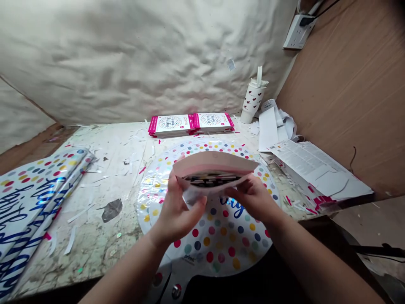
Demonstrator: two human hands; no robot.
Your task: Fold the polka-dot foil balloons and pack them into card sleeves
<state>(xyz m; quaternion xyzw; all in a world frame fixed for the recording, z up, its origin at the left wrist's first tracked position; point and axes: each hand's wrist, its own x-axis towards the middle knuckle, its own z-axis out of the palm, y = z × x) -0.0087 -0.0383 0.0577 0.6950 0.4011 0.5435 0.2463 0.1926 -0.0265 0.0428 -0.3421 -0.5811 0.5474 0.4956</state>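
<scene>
A pale paper envelope (215,160) is held between my two hands with its mouth bowed open toward me. Dark, patterned layers show inside it, but I cannot make out what they are. My left hand (182,209) grips the envelope's left end, thumb at the front. At the right end, my right hand (255,196) closes its fingers on the edge. Beneath both hands a flat, round foil balloon (221,249) with coloured dots and blue lettering lies on the worktable (104,181), its tail hanging over the front edge. The envelope hides the balloon's middle.
Two stacks of pink-edged printed packets (174,123) lie at the back. A white tumbler (253,99) stands behind right, near loose paper strips (275,122) and a pile of printed sheets (319,169). Folded dotted foil balloons (41,190) lie at left. Paper scraps litter the table.
</scene>
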